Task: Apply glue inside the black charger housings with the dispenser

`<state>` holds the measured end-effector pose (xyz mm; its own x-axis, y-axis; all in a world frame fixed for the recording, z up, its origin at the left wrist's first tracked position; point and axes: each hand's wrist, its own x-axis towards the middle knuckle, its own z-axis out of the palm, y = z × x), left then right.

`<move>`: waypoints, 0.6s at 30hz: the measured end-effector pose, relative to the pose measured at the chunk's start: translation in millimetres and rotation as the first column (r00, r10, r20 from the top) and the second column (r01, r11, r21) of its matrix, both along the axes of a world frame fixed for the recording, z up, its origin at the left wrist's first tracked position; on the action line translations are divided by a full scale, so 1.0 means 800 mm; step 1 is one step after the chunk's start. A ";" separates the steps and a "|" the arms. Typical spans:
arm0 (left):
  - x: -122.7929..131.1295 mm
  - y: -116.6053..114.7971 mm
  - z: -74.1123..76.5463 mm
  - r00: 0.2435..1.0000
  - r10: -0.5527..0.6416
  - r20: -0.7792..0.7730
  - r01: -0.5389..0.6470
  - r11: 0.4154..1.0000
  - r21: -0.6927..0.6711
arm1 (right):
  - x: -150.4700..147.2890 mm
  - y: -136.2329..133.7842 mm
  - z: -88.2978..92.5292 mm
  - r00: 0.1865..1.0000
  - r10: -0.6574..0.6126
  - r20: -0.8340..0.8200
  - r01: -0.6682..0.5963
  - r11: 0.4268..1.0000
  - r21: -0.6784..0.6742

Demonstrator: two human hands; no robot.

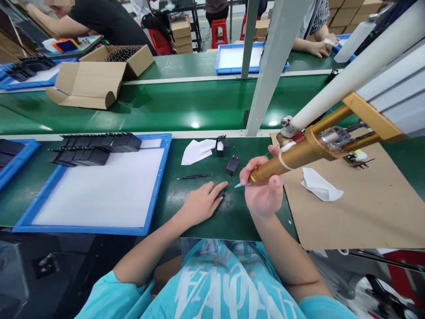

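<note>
My right hand (265, 190) is wrapped round the front of a gold-coloured dispenser (282, 164), whose pale blue nozzle tip (238, 185) points left. On the green bench, my left hand (202, 201) has its fingers pressed on a small dark part (221, 194), mostly hidden beneath the fingertips. Just behind the hands lies a black adapter (233, 165) with two prongs. Another black adapter (220, 147) stands farther back beside a white cloth (198, 151). Black tweezers (195, 176) rest behind my left hand.
At the left, a blue-rimmed tray (152, 195) holds rows of black adapters (89, 148). A cardboard sheet (358, 221) with a crumpled cloth (320, 184) covers the right side. A white post (270, 66) rises beyond the hands. People work across the green conveyor (186, 106).
</note>
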<state>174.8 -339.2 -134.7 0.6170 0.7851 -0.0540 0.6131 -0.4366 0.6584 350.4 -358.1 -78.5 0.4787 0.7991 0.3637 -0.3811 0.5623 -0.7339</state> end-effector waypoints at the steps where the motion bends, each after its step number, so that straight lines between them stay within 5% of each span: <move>1: -0.002 0.002 0.000 0.989 0.081 0.126 -0.061 0.986 -0.153 | 0.000 0.001 -0.001 1.000 -0.009 0.003 0.009 1.000 -0.005; 3: -0.007 0.006 0.001 0.883 0.318 0.346 -0.098 0.844 -0.528 | 0.001 0.002 -0.002 1.000 -0.025 0.004 0.025 1.000 -0.007; 5: -0.012 0.008 0.003 0.727 0.545 0.419 -0.005 0.614 -0.789 | 0.001 0.002 -0.003 0.999 -0.037 0.002 0.037 0.999 -0.011; 6: -0.015 0.009 0.004 0.665 0.618 0.420 0.050 0.524 -0.850 | 0.001 0.002 -0.003 0.999 -0.042 0.000 0.042 0.999 -0.016; 8: -0.019 0.008 0.009 0.583 0.698 0.415 0.115 0.435 -0.893 | 0.002 0.002 -0.004 0.999 -0.051 -0.005 0.051 0.998 -0.030; 11: -0.031 0.013 0.022 0.527 0.739 0.420 0.088 0.444 -0.892 | 0.003 0.002 -0.004 0.999 -0.048 -0.010 0.047 0.998 -0.035; 14: -0.062 0.035 0.037 0.501 0.730 0.464 -0.124 0.591 -0.797 | 0.004 0.002 -0.004 0.999 -0.029 -0.017 0.029 0.999 -0.019; 16: -0.096 0.065 0.044 0.535 0.689 0.489 -0.355 0.708 -0.610 | 0.004 0.001 -0.005 0.999 -0.022 -0.030 0.022 1.000 -0.010; 18: -0.133 0.102 0.046 0.606 0.665 0.435 -0.578 0.745 -0.333 | 0.003 0.001 -0.005 0.999 -0.022 -0.039 0.022 1.000 -0.005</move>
